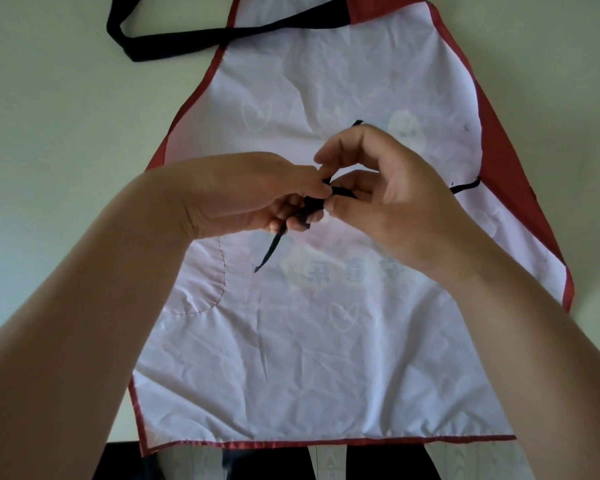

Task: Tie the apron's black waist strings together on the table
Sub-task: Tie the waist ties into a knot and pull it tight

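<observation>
The apron (326, 358) lies flat, white inner side up, with red trim along its edges. Over its middle, my left hand (250, 192) and my right hand (388, 192) meet, both pinching the black waist strings (314, 202) where they cross in a small tangle. One loose string end (267, 254) hangs down below my left fingers. Another short end (357, 123) pokes out above my right hand. The right string (466, 186) runs from my right hand to the apron's right edge. The left string's run is hidden under my left hand.
The black neck strap (174, 41) lies looped at the far left on the pale table (56, 133). The apron's lower hem (326, 442) lies at the table's near edge, with floor and dark clothing below.
</observation>
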Demonstrator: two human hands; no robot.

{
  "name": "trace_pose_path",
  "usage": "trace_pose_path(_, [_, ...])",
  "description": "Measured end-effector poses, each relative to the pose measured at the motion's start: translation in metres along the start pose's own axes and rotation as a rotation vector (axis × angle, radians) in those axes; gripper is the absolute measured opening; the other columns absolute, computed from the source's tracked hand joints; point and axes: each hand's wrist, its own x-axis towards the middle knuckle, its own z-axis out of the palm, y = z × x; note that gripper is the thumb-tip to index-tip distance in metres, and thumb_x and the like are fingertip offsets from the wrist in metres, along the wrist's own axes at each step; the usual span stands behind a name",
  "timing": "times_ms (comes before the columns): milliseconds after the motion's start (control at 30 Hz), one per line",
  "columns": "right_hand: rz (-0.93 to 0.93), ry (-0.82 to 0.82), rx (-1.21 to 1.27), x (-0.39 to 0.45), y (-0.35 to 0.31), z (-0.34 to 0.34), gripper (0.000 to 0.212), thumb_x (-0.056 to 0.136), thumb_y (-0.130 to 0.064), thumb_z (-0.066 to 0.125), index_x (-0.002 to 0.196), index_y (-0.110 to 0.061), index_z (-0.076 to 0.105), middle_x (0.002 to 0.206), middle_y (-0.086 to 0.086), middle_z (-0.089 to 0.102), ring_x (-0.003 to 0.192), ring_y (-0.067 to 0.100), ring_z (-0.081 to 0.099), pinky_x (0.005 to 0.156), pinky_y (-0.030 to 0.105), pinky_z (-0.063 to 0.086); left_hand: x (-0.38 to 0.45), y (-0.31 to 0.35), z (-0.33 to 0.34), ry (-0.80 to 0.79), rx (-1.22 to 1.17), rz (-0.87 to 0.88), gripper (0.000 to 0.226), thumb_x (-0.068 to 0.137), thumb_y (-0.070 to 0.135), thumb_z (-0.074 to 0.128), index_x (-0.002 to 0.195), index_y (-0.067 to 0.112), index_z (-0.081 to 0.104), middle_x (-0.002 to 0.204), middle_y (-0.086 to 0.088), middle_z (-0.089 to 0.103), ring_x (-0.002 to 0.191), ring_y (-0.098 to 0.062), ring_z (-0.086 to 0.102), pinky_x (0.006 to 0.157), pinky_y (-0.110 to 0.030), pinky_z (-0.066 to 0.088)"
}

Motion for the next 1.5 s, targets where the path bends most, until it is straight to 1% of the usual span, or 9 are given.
trace_pose_path(200, [-0.071,0.166,-0.236,-0.001,0.003,-0.005,0.022,0.085,-0.01,0.075,0.102,-0.019,0.065,0.1,-0.009,0.068,0.09,0.011,0.067,0.091,0.037,0.056,-0.006,0.005,-0.003,0.122,-0.018,0.117,0.029,0.073,0.037,0.07,0.077,0.009,0.074,0.063,0.0,0.06,0.06,-0.01,0.049,0.063,-0.027,0.037])
trace_pose_path(300, [-0.312,0.276,-0.465,-0.008,0.003,-0.002,0.015,0.084,-0.013,0.075,0.099,-0.013,0.07,0.099,-0.001,0.069,0.095,0.015,0.065,0.089,0.031,0.053,-0.004,0.002,0.001,0.188,-0.117,0.142,0.024,0.076,0.032,0.071,0.078,0.009,0.076,0.06,-0.001,0.059,0.056,-0.01,0.047,0.058,-0.024,0.035])
trace_pose_path(467, [-0.363,0.363,-0.441,-0.008,0.007,0.005,0.01,0.083,-0.01,0.079,0.088,-0.005,0.072,0.084,0.002,0.072,0.079,0.009,0.068,0.078,0.019,0.055,0.0,0.0,0.006,0.165,-0.314,0.097,0.018,0.086,0.028,0.066,0.079,0.012,0.074,0.064,0.001,0.053,0.056,-0.008,0.046,0.055,-0.021,0.034])
trace_pose_path(767, [-0.238,0.163,-0.371,0.001,-0.001,-0.011,0.009,0.083,-0.012,0.078,0.085,-0.009,0.07,0.078,-0.011,0.07,0.079,0.011,0.069,0.079,0.025,0.057,-0.002,-0.005,0.004,-0.032,-0.557,0.009,0.018,0.085,0.026,0.062,0.081,0.01,0.07,0.073,-0.002,0.056,0.053,-0.006,0.043,0.049,-0.016,0.035])
trace_pose_path(933, [-0.286,0.097,-0.485,0.005,-0.003,-0.013,0.008,0.088,-0.013,0.073,0.086,-0.01,0.067,0.078,-0.007,0.068,0.08,0.016,0.065,0.075,0.028,0.053,-0.005,-0.004,-0.001,-0.033,-0.558,0.044,0.016,0.086,0.022,0.061,0.089,0.007,0.067,0.078,-0.004,0.055,0.057,-0.007,0.046,0.053,-0.016,0.038])
trace_pose_path(1100, [-0.153,-0.016,-0.296,0.003,-0.002,-0.019,0.011,0.092,-0.019,0.069,0.086,-0.023,0.061,0.076,-0.014,0.061,0.073,0.0,0.059,0.074,0.014,0.049,-0.009,-0.005,-0.003,0.011,-0.477,0.12,0.015,0.084,0.012,0.062,0.093,0.003,0.07,0.069,0.0,0.053,0.056,-0.006,0.046,0.051,-0.015,0.04])
trace_pose_path(1200, [-0.049,-0.079,-0.177,0.0,-0.002,-0.024,0.007,0.088,-0.029,0.065,0.086,-0.024,0.062,0.078,-0.012,0.061,0.076,0.008,0.058,0.076,0.025,0.048,-0.01,-0.006,0.0,0.057,-0.438,0.152,0.015,0.084,0.013,0.061,0.09,0.002,0.068,0.062,0.005,0.059,0.056,-0.006,0.048,0.051,-0.015,0.039])
trace_pose_path(1367, [-0.066,-0.054,-0.15,-0.002,0.002,-0.022,0.006,0.091,-0.027,0.062,0.087,-0.023,0.06,0.086,-0.015,0.061,0.086,0.004,0.06,0.082,0.025,0.049,-0.008,-0.004,0.007,0.174,-0.349,0.208,0.016,0.077,0.021,0.065,0.086,0.011,0.074,0.072,-0.001,0.069,0.071,-0.009,0.064,0.065,-0.019,0.05])
trace_pose_path(1500, [-0.145,0.137,-0.232,-0.003,0.006,-0.015,0.008,0.088,-0.02,0.07,0.089,-0.022,0.063,0.091,-0.009,0.067,0.09,0.013,0.068,0.089,0.035,0.057,-0.006,-0.004,0.016,0.214,-0.458,0.239,0.018,0.092,0.015,0.058,0.095,0.006,0.074,0.077,-0.004,0.075,0.071,-0.009,0.07,0.069,-0.019,0.057])
